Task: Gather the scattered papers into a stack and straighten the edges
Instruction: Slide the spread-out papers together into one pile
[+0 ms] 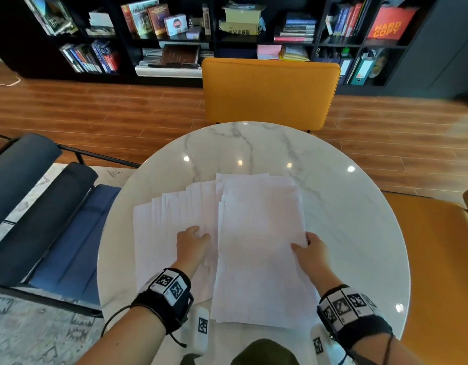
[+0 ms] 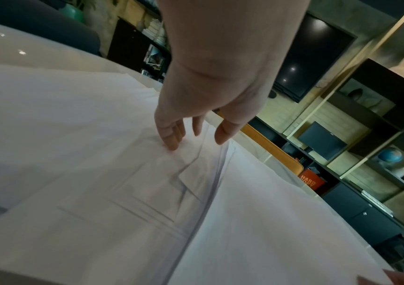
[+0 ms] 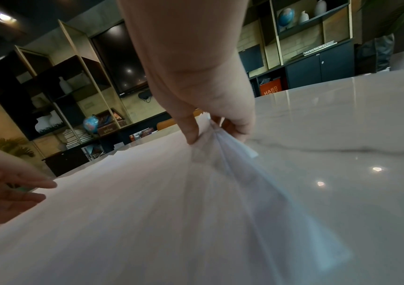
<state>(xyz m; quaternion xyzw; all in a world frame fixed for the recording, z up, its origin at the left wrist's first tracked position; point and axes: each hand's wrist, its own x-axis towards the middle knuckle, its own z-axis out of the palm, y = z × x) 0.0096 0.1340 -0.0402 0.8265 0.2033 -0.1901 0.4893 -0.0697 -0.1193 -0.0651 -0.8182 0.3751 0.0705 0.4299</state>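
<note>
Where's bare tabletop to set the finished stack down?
Bare marble table lies right of the papers, out to the rim by the orange seat, and along the far arc before the orange chair. The left half is crowded with fanned sheets reaching the rim. The left hand rests on them; the right hand pinches the pile's right edge.

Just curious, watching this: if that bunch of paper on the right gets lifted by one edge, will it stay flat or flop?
Probably flop: the papers already bend upward where the right hand pinches their edge. Sheets likely slip apart, since they lie fanned on the glossy table.
</note>
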